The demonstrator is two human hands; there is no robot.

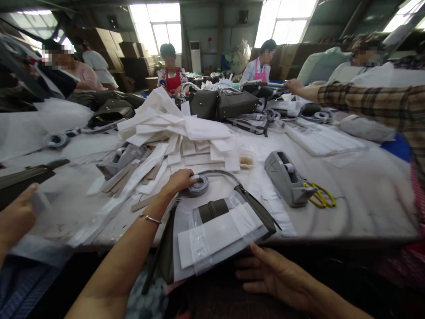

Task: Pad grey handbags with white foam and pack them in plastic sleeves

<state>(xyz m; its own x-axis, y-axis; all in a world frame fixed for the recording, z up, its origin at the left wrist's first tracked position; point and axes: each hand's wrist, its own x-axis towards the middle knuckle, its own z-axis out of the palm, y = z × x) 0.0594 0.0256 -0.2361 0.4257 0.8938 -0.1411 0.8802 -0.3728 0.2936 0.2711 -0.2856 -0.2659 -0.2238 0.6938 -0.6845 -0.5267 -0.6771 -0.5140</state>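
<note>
Wrapping looks approx. half done, I'd judge: white card already taped on the bag's front, but the grey coil by the strap lies loose, so that's prob. what's left. Bag's at the table's near edge, partly overhanging – dark olive, tilted, clear tape shiny, some olive bare above the card. L hand pinches the coil's edge; R hand spread, nothing gripped, thumb right by the bag's lower edge – can't tell if touching.
</note>
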